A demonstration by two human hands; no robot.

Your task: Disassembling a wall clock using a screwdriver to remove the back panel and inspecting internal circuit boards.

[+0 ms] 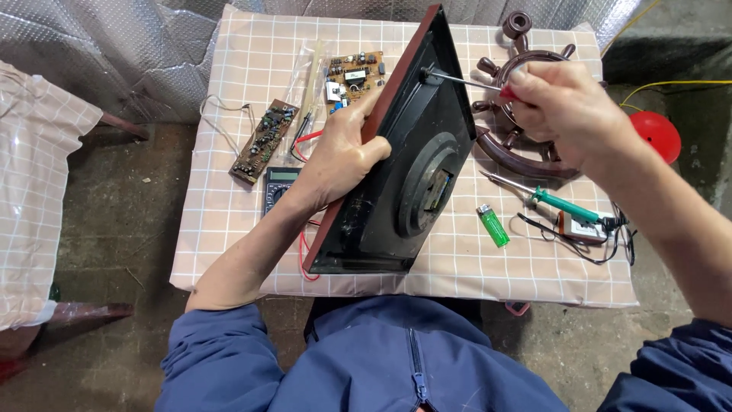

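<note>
- A red-handled screwdriver [465,80] is gripped in the right hand [564,107], its tip set against the upper back of a black panel [404,168].
- The panel, tilted on edge over the table [229,229], is clasped at its reddish rim by the left hand [343,152].
- A green lighter [492,224], a soldering iron [553,200] and a wooden ship's wheel [526,130] are seen to the right.
- Two circuit boards [264,140] and a multimeter [278,185] are seen to the left.

Person wears a dark blue jacket [366,358] with a zip [418,366] running down the chest middle. Both sleeves are pushed up: left sleeve [217,358] bunched near the elbow, right sleeve [675,366] likewise. Forearms bare, left hand [339,156] and right hand [568,107] bare, no gloves, no watch or rings visible.
</note>
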